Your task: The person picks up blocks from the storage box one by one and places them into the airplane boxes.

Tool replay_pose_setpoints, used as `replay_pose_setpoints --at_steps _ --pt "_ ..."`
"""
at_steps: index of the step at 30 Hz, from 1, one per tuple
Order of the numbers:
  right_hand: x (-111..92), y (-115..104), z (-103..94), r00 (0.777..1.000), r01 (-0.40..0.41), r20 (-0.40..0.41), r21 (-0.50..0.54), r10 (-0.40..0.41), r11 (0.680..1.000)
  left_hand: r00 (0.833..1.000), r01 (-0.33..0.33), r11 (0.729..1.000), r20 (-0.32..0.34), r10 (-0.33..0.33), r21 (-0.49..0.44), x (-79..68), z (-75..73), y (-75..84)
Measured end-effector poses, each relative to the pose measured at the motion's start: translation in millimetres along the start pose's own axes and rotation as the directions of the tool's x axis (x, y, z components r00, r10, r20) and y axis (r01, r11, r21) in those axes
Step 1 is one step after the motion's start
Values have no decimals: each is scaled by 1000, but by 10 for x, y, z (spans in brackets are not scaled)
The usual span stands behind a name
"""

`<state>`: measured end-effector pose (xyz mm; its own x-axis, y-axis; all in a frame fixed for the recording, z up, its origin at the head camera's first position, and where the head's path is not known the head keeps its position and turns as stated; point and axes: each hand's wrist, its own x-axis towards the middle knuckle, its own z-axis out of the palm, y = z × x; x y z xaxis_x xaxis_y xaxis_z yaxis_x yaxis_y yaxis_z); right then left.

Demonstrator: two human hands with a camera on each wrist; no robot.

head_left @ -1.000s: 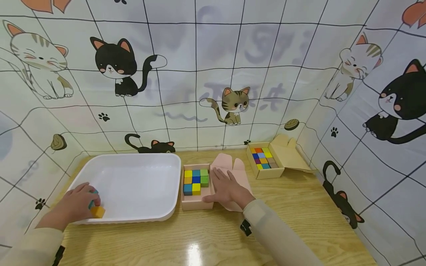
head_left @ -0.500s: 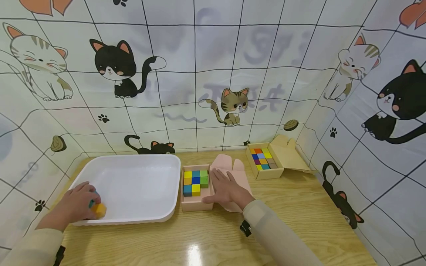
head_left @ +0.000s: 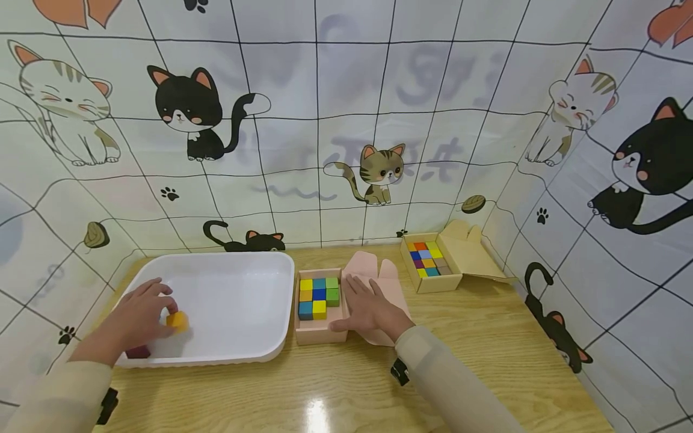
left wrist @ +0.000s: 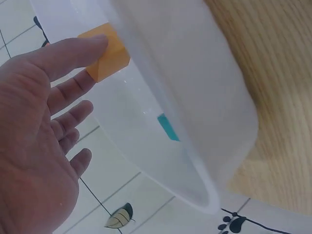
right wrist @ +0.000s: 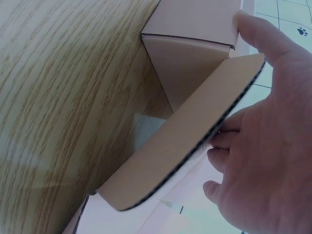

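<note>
Over the white tray, my left hand pinches an orange cube between thumb and forefinger; its other fingers bend loosely. A dark red block lies in the tray's near left corner, below the hand. In the left wrist view a teal block shows inside the tray, partly cut off by the rim. My right hand rests with straight fingers on the pink cardboard box's open lid, its thumb at the side of the pink box. Several coloured cubes sit in that box.
At the back right stands a tan cardboard box with its lid folded out, holding several coloured cubes. The wooden table meets a wall covering with cat drawings at the back and sides.
My left hand has moved right and up from the tray's near left corner with the orange cube, baring the dark red block. The right hand stays still on the pink box.
</note>
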<state>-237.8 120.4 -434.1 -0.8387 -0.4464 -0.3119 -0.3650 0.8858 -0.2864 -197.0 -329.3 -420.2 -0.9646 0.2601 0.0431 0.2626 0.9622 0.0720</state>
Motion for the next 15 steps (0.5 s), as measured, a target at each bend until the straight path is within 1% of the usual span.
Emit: replay_pose_setpoints --at_steps 7,12,15 --pt "8 5 12 1000 -3 -2 0 3 1000 999 -25 999 -34 24 -33 142 -47 212" --pt "17 5 24 1000 -2 -2 -6 2 1000 999 -28 998 -35 27 -48 250 -80 397" --pt "16 6 23 1000 -2 -3 -4 2 1000 998 -49 997 -52 46 -64 333 -118 523"
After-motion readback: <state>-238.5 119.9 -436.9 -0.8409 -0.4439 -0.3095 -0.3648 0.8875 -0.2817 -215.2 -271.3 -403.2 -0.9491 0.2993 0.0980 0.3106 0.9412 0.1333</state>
